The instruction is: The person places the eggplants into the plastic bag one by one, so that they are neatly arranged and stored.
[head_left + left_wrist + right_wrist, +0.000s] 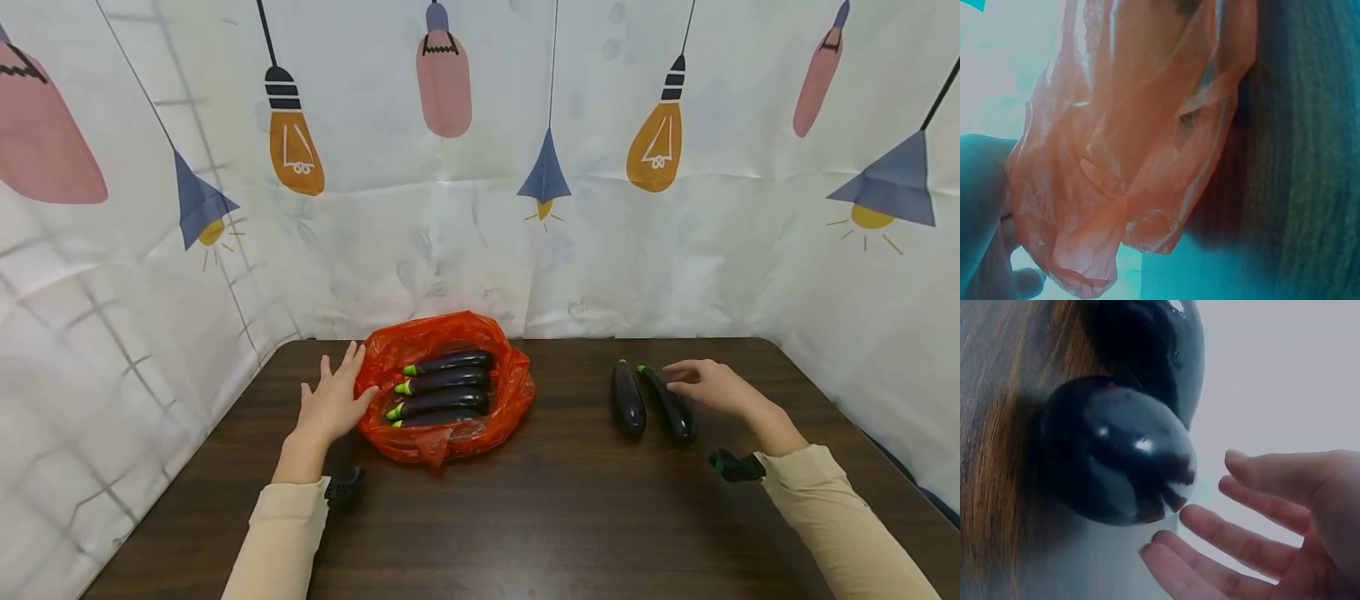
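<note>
A red plastic bag [408,443] stands with its mouth spread wide, and several dark purple eggplants [442,379] with green stem ends lie side by side in it. At the bag's left rim is my left hand [330,408], fingers spread and thumb toward the bag; in the left wrist view the thin plastic [1141,125] partly covers the fingers. To the right, two more eggplants lie on the table, a left one [627,400] and a right one [672,408]. My right hand [708,386] hovers beside the right eggplant [1116,450], its fingers loosely bent and holding nothing.
The dark brown wooden table [570,517] has its far edge near a white curtain [480,250] printed with lamps and bulbs. Black wrist devices [737,467] sit under both sleeves.
</note>
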Tool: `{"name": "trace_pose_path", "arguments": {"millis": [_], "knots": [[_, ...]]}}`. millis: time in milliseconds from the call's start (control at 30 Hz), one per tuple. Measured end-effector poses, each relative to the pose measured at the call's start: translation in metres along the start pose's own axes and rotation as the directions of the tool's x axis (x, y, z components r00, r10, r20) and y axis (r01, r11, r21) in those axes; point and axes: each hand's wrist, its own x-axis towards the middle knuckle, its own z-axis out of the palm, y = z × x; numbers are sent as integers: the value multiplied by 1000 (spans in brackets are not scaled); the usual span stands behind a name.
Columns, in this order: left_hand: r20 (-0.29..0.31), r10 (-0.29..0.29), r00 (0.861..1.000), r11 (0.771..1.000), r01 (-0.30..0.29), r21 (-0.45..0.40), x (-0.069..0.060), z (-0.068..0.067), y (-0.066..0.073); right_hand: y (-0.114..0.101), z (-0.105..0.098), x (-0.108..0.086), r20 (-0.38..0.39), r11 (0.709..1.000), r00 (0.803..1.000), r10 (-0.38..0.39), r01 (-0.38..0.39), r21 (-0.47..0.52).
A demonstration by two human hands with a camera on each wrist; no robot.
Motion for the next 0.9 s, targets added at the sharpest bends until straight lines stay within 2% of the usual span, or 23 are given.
{"name": "trace_pose_path", "arguments": {"millis": [167, 367, 900], "knots": [[-3, 0, 1000, 1000, 0, -1, 0, 0, 0, 5, -1, 2, 67, 997, 996, 57, -61, 49], [-2, 0, 1000, 1000, 0, -3, 1, 1, -1, 10, 1, 6, 109, 994, 991, 78, -85, 61], [-6, -1, 1000, 1000, 1, -4, 0, 1, -1, 6, 2, 7, 127, 994, 987, 96, -102, 47]]}}
